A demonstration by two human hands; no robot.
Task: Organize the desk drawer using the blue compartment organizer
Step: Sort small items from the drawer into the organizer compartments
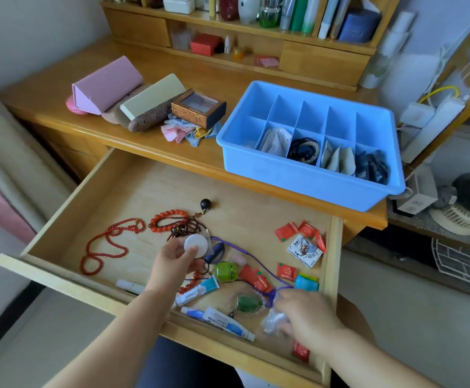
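At the centre of the frame the left hand (pixel 176 254) holds a small round white plastic case (pixel 196 244) in a clear wrapper, thumb and fingers curled round it in a firm grip, just above the floor of the open pale wooden drawer (pixel 133 191). Low and right, the right hand (pixel 308 313) reaches down onto a crumpled clear plastic bag (pixel 273 322) near the drawer's front edge; the hand is blurred, and whether its grip has closed on the bag cannot be told.

The blue plastic compartment organizer (pixel 298 175) sits on the wooden counter (pixel 46 99) in the right centre of the frame, beyond the drawer. Its near row of cells holds pale cloth pieces, dark hair ties and dark packets; the far row looks bare.

Loose in the drawer lie red bead necklaces (pixel 108 247) at the left, a green frog-shaped case (pixel 226 271) in the middle, a purple cord (pixel 253 257), small white and blue tubes (pixel 220 322) near the front, and red sachets (pixel 285 231) at the right. On the counter in the upper left stands a pink folded case (pixel 105 85) beside a brown windowed box (pixel 199 107).
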